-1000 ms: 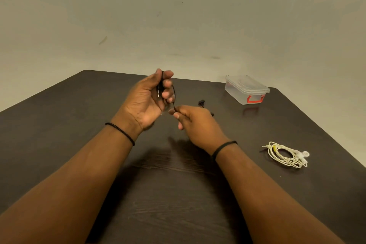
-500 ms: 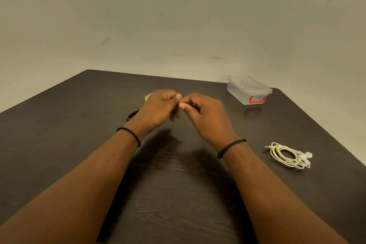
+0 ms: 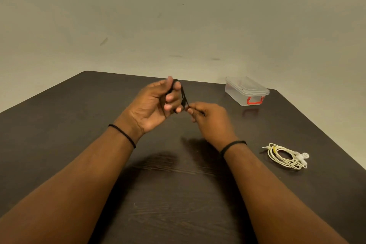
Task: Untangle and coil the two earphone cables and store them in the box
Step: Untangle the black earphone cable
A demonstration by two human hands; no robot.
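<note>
The black earphone cable is looped around the curled fingers of the raised left hand with its free end pinched by the right hand, the white earphone cable lies coiled on the counter's right side, and the clear box with a red latch sits lidded at the far edge.

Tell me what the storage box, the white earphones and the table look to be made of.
Storage box: clear plastic, probably, since the table shows through its walls; the red latch looks like plastic too.
White earphones: a thin, flexible coiled cable, likely rubbery plastic insulation, slightly glossy.
Table: dark brown with visible grain lines and a low sheen; wood or wood-look laminate, I can't tell which.
</note>
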